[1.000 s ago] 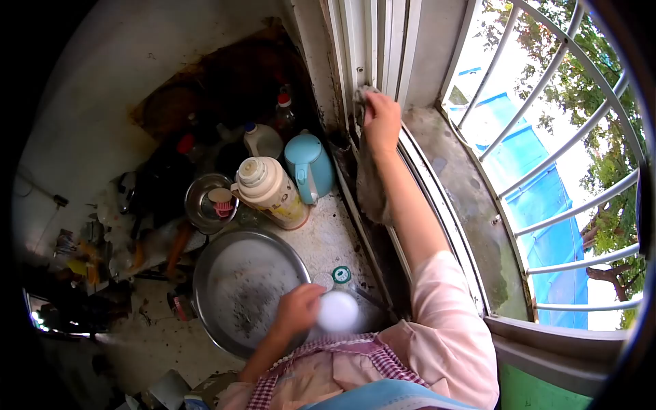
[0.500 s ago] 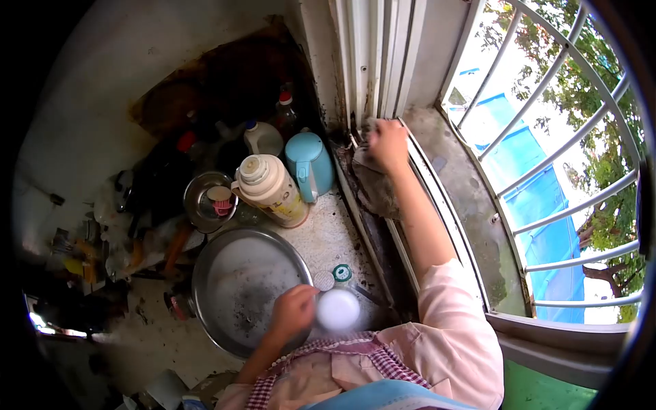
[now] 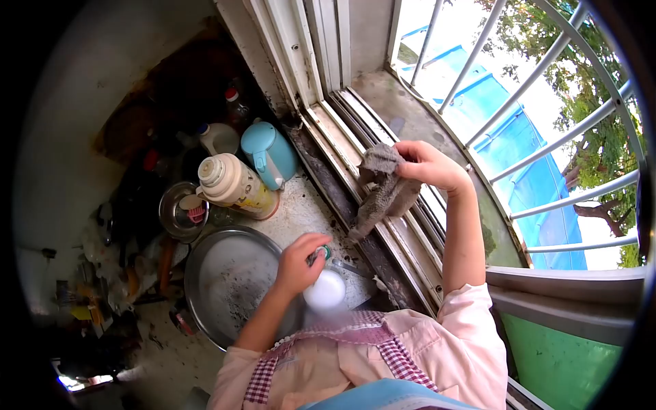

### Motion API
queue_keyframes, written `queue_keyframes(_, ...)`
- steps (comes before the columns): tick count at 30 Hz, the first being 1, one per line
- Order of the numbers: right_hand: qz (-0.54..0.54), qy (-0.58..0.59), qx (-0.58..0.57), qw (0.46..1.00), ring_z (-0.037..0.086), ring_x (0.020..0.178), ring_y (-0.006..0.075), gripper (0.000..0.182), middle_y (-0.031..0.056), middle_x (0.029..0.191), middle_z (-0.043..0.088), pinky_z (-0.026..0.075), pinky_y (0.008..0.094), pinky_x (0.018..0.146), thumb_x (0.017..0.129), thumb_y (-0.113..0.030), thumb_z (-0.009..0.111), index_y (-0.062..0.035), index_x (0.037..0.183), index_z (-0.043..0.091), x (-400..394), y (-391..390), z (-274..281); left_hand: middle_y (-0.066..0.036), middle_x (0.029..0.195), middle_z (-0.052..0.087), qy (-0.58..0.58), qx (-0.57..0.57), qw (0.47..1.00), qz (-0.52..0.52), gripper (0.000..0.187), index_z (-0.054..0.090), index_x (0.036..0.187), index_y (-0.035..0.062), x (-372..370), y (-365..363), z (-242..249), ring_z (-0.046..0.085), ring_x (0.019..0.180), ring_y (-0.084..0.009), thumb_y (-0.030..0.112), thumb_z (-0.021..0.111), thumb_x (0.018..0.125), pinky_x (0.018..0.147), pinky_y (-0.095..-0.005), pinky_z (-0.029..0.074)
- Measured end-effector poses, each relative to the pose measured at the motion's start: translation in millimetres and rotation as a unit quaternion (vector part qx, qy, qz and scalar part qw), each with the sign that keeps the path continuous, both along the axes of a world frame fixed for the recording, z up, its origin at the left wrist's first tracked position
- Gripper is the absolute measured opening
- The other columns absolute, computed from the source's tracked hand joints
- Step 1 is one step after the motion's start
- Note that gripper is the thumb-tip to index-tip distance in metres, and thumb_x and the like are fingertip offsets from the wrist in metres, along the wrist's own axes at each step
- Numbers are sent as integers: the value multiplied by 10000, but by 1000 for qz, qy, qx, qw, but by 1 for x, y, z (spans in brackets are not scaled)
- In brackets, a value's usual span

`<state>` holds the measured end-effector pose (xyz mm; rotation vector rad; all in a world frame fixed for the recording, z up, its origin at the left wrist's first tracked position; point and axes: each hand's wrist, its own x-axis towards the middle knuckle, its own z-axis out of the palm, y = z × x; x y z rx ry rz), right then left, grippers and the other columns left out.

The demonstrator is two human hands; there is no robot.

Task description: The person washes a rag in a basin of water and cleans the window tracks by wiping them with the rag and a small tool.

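Observation:
My right hand (image 3: pixel 432 167) pinches a dirty grey rag (image 3: pixel 391 188), which hangs down over the window track (image 3: pixel 403 249). The rag's lower end reaches the dark inner edge of the sill. My left hand (image 3: pixel 301 263) is closed with curled fingers beside a green-capped jar (image 3: pixel 324 253); what lies in the fingers is hidden. Just below that hand is a round white lid-like thing (image 3: pixel 324 290). Under my left forearm sits a wide metal basin (image 3: pixel 198 287) holding cloudy water with dark grit.
A cream thermos flask (image 3: pixel 229 184) and a light-blue kettle (image 3: pixel 268 152) stand on the counter near the wall. Left of them is a small metal bowl (image 3: pixel 179 229) with a pink-bristled brush (image 3: pixel 193 207). White window bars (image 3: pixel 526 147) curve along the right.
My right hand has drawn back along the track and lifted the rag, which now hangs in folds. My left hand has moved from over the basin to the green-capped jar. The view has turned.

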<state>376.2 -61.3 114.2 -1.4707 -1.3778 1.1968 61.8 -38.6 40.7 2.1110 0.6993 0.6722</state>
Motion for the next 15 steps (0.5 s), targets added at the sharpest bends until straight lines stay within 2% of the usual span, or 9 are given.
queue_keyframes(3,-70,-130,38,988,506,757,88,310,41,818,581,423,252,681,721,-147,510,38,964,569,2,17,10,-112,997,617,-18,17,999,-35,286,627,1001,35,26,2,16,618,848,-255,-7,551,728,730,-308,495)
queue_keyframes(5,-113,-130,162,972,513,772,128,330,76,829,578,420,257,721,724,-139,493,40,993,560,1,44,7,-110,989,619,-19,22,999,-45,294,624,1009,38,34,-1,24,618,849,-256,-9,548,730,734,-310,495)
queue_keyframes(6,-115,-107,177,972,533,818,147,361,104,883,594,427,270,768,728,-157,493,29,1032,552,4,63,-2,-107,990,620,-7,35,998,-43,295,623,1011,40,35,-3,23,619,855,-253,-3,556,726,738,-308,495)
queue_keyframes(7,-91,-131,158,975,580,906,228,404,163,981,613,438,328,833,752,-206,544,23,1084,547,11,85,-16,-104,992,621,6,48,998,-40,298,622,1012,41,33,-6,21,620,861,-250,4,564,723,742,-306,496)
queue_keyframes(8,-94,-272,82,954,571,953,282,425,192,1025,600,434,360,857,760,-233,568,15,1104,547,8,102,-27,-101,993,623,18,62,997,-36,300,621,1014,43,30,-8,18,621,868,-248,10,571,720,746,-304,496)
queue_keyframes(9,-96,-407,6,908,563,1000,335,447,221,1069,588,431,392,880,768,-260,592,8,1123,548,5,117,-37,-116,984,623,28,47,998,-23,289,626,997,33,26,-8,16,620,866,-258,-1,566,716,750,-308,495)
queue_keyframes(12,-147,-362,110,914,524,1028,390,400,218,1092,576,426,434,881,811,-273,565,-24,1124,562,2,156,-77,-144,957,626,57,-26,998,31,266,638,958,15,9,-11,12,622,851,-278,-21,556,707,746,-312,495)
queue_keyframes(15,-110,-307,187,927,553,932,380,198,192,916,613,448,451,799,791,-186,519,-47,912,591,-3,203,-150,-143,959,625,80,-12,995,53,271,639,964,18,-6,-8,6,621,850,-274,-21,556,710,741,-310,495)
